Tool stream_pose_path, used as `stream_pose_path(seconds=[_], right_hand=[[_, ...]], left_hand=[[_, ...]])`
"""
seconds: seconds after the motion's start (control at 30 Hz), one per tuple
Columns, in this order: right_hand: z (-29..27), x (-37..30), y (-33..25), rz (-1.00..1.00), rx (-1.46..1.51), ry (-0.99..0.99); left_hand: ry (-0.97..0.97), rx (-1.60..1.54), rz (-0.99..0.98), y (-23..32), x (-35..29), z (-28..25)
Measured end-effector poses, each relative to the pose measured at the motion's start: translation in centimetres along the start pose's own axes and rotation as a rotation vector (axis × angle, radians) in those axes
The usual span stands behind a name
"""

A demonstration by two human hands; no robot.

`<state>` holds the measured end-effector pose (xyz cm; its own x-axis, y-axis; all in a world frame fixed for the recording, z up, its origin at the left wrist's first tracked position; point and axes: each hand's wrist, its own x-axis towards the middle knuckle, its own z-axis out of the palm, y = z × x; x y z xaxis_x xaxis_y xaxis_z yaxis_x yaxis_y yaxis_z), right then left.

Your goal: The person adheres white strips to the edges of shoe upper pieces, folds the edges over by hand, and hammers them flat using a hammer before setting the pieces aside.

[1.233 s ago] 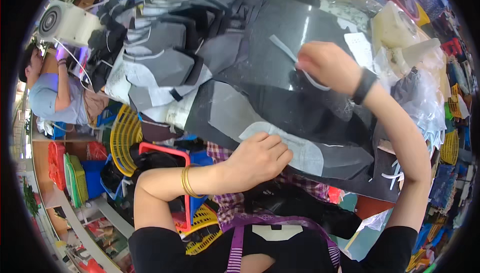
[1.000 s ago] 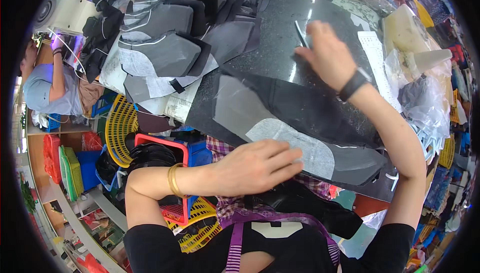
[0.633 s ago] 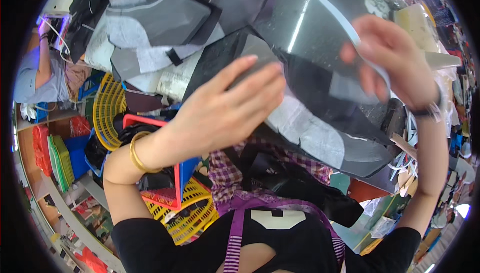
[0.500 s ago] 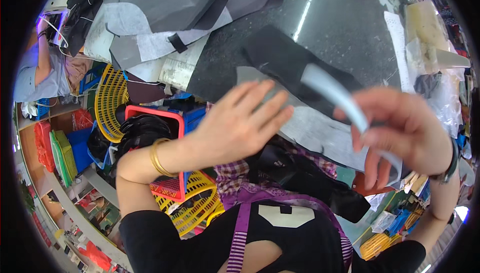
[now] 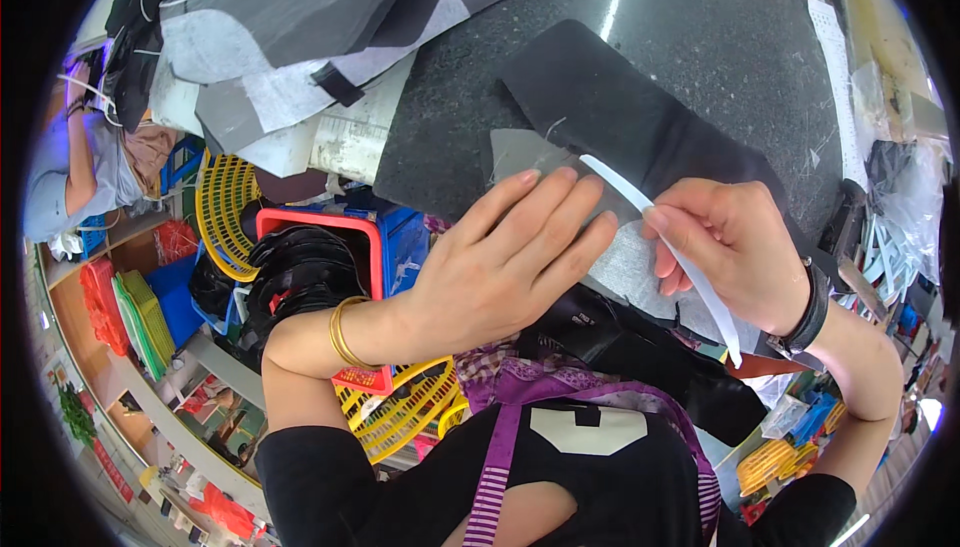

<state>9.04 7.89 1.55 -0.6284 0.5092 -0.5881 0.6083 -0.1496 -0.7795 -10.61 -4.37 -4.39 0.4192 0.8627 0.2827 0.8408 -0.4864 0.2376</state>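
Observation:
My right hand (image 5: 728,247) pinches a narrow, curved white strip (image 5: 618,182) between thumb and fingers. One end of the strip reaches toward my left fingertips, while the other hangs down past my right hand. Stretched out and slightly apart, the fingers of my left hand (image 5: 525,257) lie flat over a piece of grey and whitish material (image 5: 632,272), hiding part of it. Just beyond both hands, a black flat piece (image 5: 610,87) lies across the dark worktable (image 5: 720,7).
Stacked grey and white cut pieces (image 5: 290,17) cover the table's far left. A red-rimmed blue crate (image 5: 375,237) and a yellow basket (image 5: 225,212) stand left of me. Clear plastic bags (image 5: 905,207) lie at the right. Another person's arm (image 5: 80,172) shows at far left.
My right hand has moved left and lower with the white strip, bringing its far end nearer my left hand. My left hand has shifted slightly right and remains flat.

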Motion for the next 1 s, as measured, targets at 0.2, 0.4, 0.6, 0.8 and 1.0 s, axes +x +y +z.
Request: stream_pose_path(seconds=[0.2, 0.4, 0.6, 0.8, 1.0], right_hand=[[-0.6, -1.1, -0.4, -0.098, -0.222, -0.01], [0.1, -6.9, -0.9, -0.204, -0.962, 0.039], [-2.0, -5.6, 0.5, -0.115, -0.687, 0.143], [-2.4, -4.3, 1.8, -0.12, -0.638, 0.143], [-2.9, -3.4, 2.6, -0.293, -0.649, 0.066]], left_hand=[[-0.073, -0.055, 0.044, -0.2, 1.6, -1.0], [0.004, -0.194, 0.033, -0.9, 1.3, -0.6], [-0.091, -0.101, 0.028, -0.4, 1.9, -1.5], [-0.21, -0.007, -0.019, 0.6, 3.5, -2.7], [-0.226, 0.079, 0.14, 4.3, 5.0, -1.9]])
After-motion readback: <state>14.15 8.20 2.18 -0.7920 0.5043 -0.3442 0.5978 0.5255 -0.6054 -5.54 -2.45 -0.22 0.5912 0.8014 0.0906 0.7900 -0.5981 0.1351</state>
